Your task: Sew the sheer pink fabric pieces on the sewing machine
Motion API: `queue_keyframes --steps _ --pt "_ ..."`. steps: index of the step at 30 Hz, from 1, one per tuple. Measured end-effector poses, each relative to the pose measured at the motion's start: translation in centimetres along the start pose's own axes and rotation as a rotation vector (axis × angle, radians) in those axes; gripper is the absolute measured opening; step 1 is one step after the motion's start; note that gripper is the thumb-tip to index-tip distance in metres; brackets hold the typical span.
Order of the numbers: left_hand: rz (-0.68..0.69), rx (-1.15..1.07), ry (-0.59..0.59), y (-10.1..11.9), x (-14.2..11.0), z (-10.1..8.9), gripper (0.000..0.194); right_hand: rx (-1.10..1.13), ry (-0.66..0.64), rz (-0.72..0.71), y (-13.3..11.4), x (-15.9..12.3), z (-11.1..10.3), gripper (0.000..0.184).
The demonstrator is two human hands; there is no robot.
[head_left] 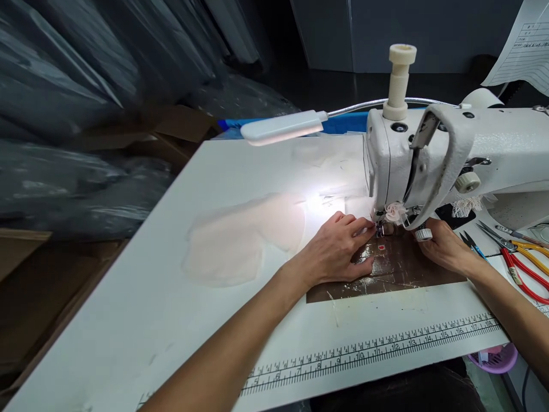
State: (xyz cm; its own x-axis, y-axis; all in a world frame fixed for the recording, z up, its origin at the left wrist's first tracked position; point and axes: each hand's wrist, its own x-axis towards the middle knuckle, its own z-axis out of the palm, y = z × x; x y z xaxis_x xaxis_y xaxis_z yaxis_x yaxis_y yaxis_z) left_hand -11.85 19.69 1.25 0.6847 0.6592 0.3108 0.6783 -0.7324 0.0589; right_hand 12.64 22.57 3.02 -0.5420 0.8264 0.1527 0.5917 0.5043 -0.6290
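One left hand (341, 250), half open, and one right hand (444, 245), curled, flank one metal presser foot (383, 230) under one white sewing machine (500, 151); holds unclear.

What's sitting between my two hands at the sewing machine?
Between the left hand and right hand, the head view shows the presser foot and part of the brown sheet.

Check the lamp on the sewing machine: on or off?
On. The lamp throws a bright white glare onto the table just below it.
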Motion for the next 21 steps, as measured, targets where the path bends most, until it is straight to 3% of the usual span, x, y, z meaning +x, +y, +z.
queue_keyframes --steps 5,11,16,21 --pt "-0.015 0.01 0.01 0.2 -0.1 0.2 0.037 0.096 0.029 -0.017 -0.2 -0.7 0.4 0.025" --pt "-0.034 0.005 0.016 0.1 -0.1 0.6 0.039 0.172 0.013 0.124 -1.0 -1.5 0.2 0.029" --pt "-0.033 -0.006 0.132 0.3 0.0 0.8 0.032 0.197 0.039 0.152 -0.6 -1.6 0.5 0.038" --pt "-0.107 -0.079 0.212 0.5 0.1 0.9 0.028 0.369 0.073 0.191 0.2 -1.5 0.9 0.042"
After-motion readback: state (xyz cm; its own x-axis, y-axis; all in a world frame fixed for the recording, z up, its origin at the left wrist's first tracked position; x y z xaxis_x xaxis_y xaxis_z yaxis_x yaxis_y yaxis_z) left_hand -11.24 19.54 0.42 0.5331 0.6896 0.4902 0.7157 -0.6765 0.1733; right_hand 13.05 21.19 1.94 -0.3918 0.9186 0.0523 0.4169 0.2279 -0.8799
